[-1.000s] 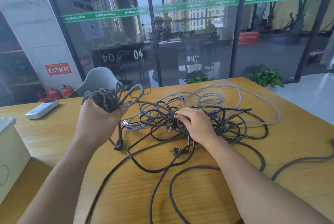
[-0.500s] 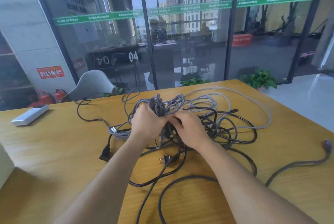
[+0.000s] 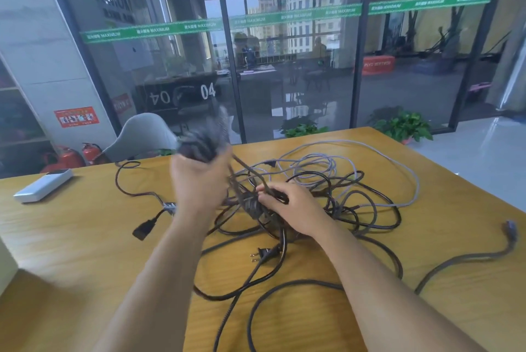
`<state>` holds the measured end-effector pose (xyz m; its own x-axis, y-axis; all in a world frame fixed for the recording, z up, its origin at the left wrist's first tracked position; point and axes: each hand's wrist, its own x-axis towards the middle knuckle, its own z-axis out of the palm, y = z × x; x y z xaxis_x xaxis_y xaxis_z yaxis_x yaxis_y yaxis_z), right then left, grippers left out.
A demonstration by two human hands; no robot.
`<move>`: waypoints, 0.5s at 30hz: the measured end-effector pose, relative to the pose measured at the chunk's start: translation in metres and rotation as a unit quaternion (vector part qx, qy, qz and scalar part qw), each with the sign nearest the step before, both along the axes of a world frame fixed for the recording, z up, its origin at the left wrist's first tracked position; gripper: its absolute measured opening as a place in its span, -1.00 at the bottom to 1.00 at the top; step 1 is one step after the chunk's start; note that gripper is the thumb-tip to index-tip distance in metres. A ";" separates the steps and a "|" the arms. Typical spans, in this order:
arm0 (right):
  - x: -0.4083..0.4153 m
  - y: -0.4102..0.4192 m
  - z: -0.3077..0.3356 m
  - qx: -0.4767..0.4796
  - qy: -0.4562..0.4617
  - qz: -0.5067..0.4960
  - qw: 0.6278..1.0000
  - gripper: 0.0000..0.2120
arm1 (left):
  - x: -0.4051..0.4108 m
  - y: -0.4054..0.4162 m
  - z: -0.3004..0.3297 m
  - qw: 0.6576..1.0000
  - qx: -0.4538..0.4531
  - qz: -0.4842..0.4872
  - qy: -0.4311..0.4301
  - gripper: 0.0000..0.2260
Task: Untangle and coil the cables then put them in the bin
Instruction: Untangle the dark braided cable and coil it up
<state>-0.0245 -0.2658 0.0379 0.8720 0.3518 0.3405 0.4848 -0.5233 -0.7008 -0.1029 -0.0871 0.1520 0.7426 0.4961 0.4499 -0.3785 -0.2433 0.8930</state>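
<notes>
While half a second ago both hands met low over the tangle (image 3: 327, 195), the left hand (image 3: 199, 181) now lifts its grip on a blurred cable bundle (image 3: 203, 141) above the tabletop (image 3: 71, 238); the right hand (image 3: 287, 209) pinches a black strand, so one cable seems to be pulling free.
</notes>
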 end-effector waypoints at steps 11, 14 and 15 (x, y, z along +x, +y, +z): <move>-0.005 0.002 0.005 0.051 -0.027 -0.028 0.998 -0.75 | -0.031 0.078 0.085 0.993 0.001 0.080 -0.086 -0.86; -0.007 0.006 0.008 0.021 -0.060 -0.033 0.997 -0.68 | -0.029 0.083 0.075 0.994 0.047 0.088 -0.042 -0.79; -0.008 0.008 0.009 0.007 -0.079 -0.033 0.996 -0.67 | -0.027 0.081 0.069 0.993 0.081 0.080 -0.021 -0.80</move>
<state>-0.0329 -0.2579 0.0472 0.8282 0.2895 0.4799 0.5543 -0.5494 -0.6252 -0.1300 -0.0063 0.2206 0.6392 0.5250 0.5620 -0.3591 -0.4425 0.8217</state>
